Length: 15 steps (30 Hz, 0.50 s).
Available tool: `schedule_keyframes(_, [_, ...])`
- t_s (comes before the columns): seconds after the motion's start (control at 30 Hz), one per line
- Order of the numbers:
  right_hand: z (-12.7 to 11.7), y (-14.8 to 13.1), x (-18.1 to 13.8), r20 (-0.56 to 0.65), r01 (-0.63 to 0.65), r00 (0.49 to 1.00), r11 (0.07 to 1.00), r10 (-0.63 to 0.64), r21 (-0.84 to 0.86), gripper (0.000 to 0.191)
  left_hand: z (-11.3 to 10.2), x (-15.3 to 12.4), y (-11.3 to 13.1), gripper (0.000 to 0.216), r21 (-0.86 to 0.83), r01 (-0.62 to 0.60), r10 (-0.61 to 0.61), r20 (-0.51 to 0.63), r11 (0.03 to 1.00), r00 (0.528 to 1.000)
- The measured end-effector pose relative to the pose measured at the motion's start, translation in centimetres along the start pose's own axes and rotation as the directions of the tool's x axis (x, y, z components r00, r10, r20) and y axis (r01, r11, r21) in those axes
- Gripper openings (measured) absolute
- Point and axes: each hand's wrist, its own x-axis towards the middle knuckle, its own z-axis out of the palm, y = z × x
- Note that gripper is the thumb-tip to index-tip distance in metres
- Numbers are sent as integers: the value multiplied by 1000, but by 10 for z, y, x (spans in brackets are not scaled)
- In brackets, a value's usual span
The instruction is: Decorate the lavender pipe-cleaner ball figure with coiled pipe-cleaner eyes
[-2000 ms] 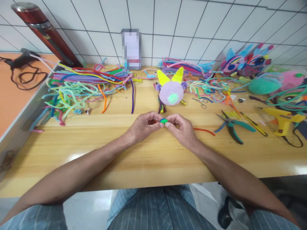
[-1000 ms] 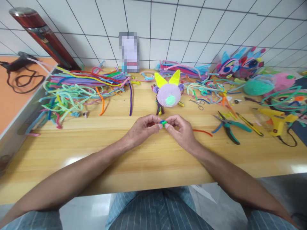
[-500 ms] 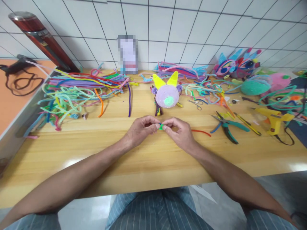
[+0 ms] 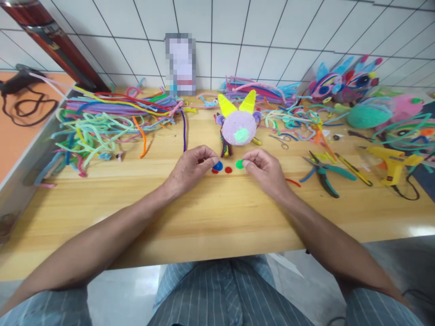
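Note:
My left hand (image 4: 190, 168) rests on the wooden table (image 4: 210, 217), fingers curled, its fingertips pinching a small blue disc (image 4: 218, 166). My right hand (image 4: 263, 168) is curled too, with its fingertips on a small green disc (image 4: 239, 164). A small red disc (image 4: 228, 170) lies loose on the table between the two hands. Just behind them stands a lilac pipe-cleaner head (image 4: 239, 127) with yellow ears and a mint-green nose.
A heap of coloured pipe cleaners (image 4: 105, 122) covers the back left. Teal-handled pliers (image 4: 322, 174), small scissors (image 4: 280, 140) and a yellow glue gun (image 4: 390, 164) lie to the right. Finished pipe-cleaner figures (image 4: 346, 83) stand at the back right. A tiled wall closes the back.
The hands were together, pinching a stack of small discs. They have moved apart and a little further from me; the blue, red and green discs are now separate on the table.

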Motion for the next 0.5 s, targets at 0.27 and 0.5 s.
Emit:
schedule_keyframes(0.27, [-15, 10, 7, 211, 166, 974, 890, -81, -425, 10, -3, -7, 5, 14, 489, -84, -1, 171, 868, 985])
schedule_keyframes(0.5, [-10, 6, 7, 140, 195, 980, 854, -145, -482, 16, -1, -10, 13, 17, 572, -119, 58, 123, 812, 991])
